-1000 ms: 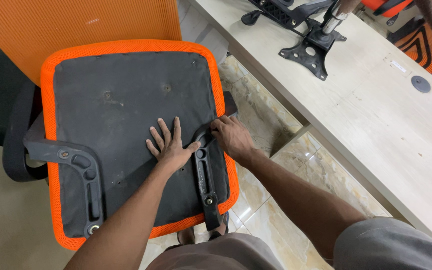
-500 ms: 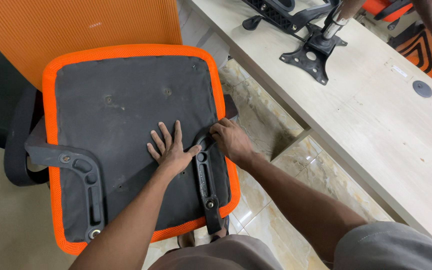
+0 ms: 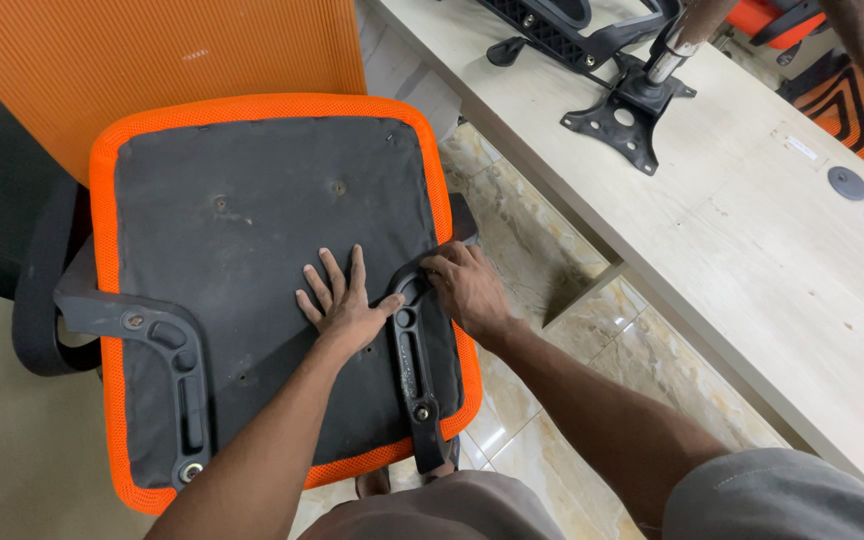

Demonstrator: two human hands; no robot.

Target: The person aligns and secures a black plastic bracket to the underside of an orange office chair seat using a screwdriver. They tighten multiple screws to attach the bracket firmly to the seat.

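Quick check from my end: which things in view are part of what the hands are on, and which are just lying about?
In hand:
- left hand, flat on the upturned seat underside
- right hand, gripping the right armrest bracket
- left armrest bracket, mounted on the same seat

Lying about:
- chair mechanism plate on the wooden table
- orange mesh backrest

There is only one view, from a camera on the person's head. It looks steeply down and a little forward, from close above the upturned chair seat point(image 3: 262, 290), which fills the left and middle of the picture. Both forearms come in from the bottom edge. The desk point(image 3: 752, 260) runs diagonally across the right side, its near edge next to the seat.
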